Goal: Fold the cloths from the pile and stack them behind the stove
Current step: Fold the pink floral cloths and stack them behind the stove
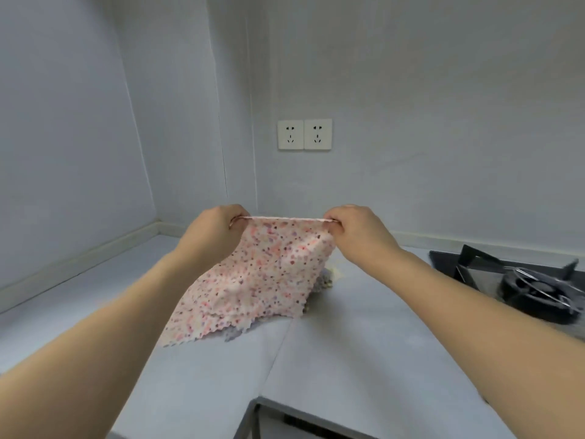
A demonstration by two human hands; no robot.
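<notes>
The speckled cloth [262,274] hangs at the middle of the frame, and we count one cloth held up, with a small heap of others, the pile [323,282], peeping out behind its lower right edge; how many lie in that heap we cannot tell. We count two hands, two wall sockets [304,134] side by side just above the centre, and one stove [519,280] at the right edge.

The cloth is pale pink-white, scattered with small dots in red, pink, purple and brown, and its lower border is cut in a fine zigzag. Its top edge is drawn taut and nearly level between the hands. From there it slopes down toward the lower left, where its bottom corner rests on the grey counter [196,375]. The fabric looks doubled, a second layer showing along the lower hem.

Our left hand [215,231] has its fingers curled in and pinches the upper left corner of the cloth between thumb and fingers. Our right hand [354,232] is curled the same way and pinches the upper right corner. Both forearms reach in from the lower corners of the frame.

The stove is black, with a burner and metal pan supports, set into the counter well apart from the cloth.
</notes>
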